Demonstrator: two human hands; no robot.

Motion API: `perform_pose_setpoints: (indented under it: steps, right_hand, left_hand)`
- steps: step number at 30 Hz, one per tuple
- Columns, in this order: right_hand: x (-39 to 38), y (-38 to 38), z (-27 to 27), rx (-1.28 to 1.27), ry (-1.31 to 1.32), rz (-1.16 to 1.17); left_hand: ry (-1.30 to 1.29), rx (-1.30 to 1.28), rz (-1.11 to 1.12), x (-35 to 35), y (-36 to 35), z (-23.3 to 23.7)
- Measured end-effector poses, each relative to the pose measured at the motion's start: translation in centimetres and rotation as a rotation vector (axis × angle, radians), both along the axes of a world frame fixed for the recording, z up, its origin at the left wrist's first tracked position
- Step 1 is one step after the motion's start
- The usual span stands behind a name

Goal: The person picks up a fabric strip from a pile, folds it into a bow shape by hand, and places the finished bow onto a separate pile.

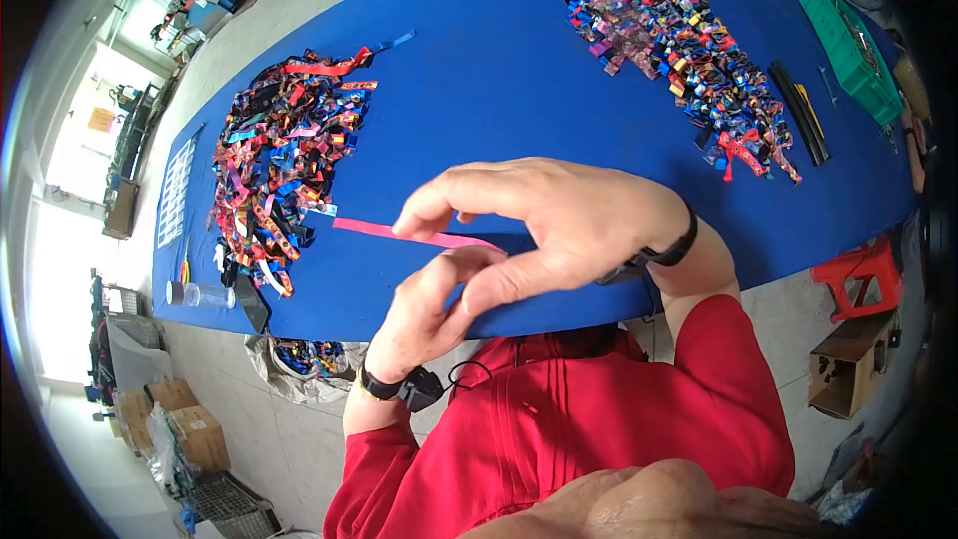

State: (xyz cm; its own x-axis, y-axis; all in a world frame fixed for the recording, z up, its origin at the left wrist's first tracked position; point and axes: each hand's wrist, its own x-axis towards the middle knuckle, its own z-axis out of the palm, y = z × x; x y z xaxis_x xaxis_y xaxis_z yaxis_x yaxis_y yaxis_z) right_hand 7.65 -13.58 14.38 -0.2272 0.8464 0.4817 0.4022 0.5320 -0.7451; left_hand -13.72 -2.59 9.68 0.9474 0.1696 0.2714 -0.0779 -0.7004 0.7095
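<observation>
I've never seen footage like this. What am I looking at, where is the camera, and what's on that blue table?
There is no machine here. A person works with bare hands, filmed by one camera worn on their head and looking down, which is why the picture bulges. The left hand and right hand meet at a pink strip. The left seems to pinch its end, and the right forefinger touches it. On the blue table lie a near pile of colourful bands, a far pile, a clear bottle and a green crate.

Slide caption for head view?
Left hand holds a pink strip, right hand touching it, over a blue table with two band piles.
</observation>
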Motion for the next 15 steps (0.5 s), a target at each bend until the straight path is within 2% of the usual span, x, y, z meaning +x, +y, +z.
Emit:
perform_pose_setpoints:
  steps: [3,4,5,7,9,11,15]
  right_hand:
    - [0.0,1.0,-1.1,-0.15,0.017,0.055]
    - [-0.1,1.4,-1.4,-0.215,0.033,0.093]
    - [-0.2,1.7,-1.6,-0.241,0.062,0.102]
    - [-0.4,2.6,-2.3,-0.292,0.129,0.152]
    - [0.0,2.9,-1.6,-0.497,0.099,0.086]
    - [0.3,3.3,-2.7,-0.51,0.223,0.06]
    - [2.1,3.4,-2.7,-0.451,0.245,0.001]
  left_hand:
    - [-0.205,-0.168,-0.008,-0.9,0.6,0.1]
    - [-0.288,-0.15,-0.064,-0.5,1.2,0.4]
    - [-0.293,-0.182,0.102,-0.7,1.1,0.5]
    - [-0.278,-0.286,0.138,-0.8,2.2,0.8]
    - [-0.309,-0.408,0.237,-0.6,3.1,0.5]
    - [-0.313,-0.512,0.28,-1.0,4.7,-0.1]
    - [-0.325,-0.49,0.41,-2.7,8.5,-1.8]
